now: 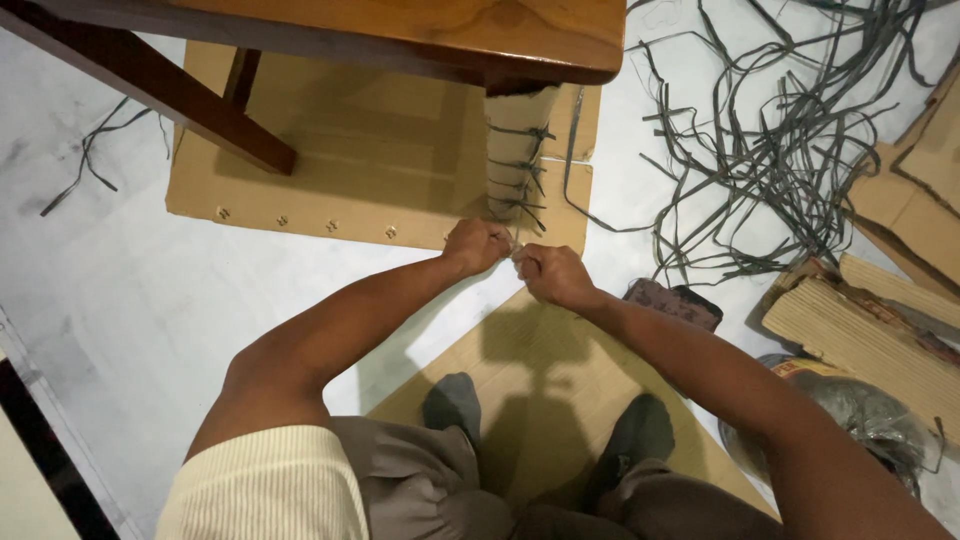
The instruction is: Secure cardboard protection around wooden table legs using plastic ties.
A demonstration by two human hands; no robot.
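- Surroundings: a loose pile of dark straps [780, 150] lies on the pale floor to the right; stacked cardboard pieces [880, 330] sit beyond it.
- A wooden table [420, 30] stands on a flat cardboard sheet [350, 170].
- The wrapped table leg [518, 150] stands upright, long axis vertical, bound in cardboard with dark ties crossing it.
- Left hand [478, 245] is fisted, pinching a thin strand [517, 238] just below the leg's base.
- Right hand [548, 273] is likewise clenched on the same strand, knuckles nearly touching the left.
- Both feet in dark socks [452, 402] rest on a second cardboard sheet [540, 350].
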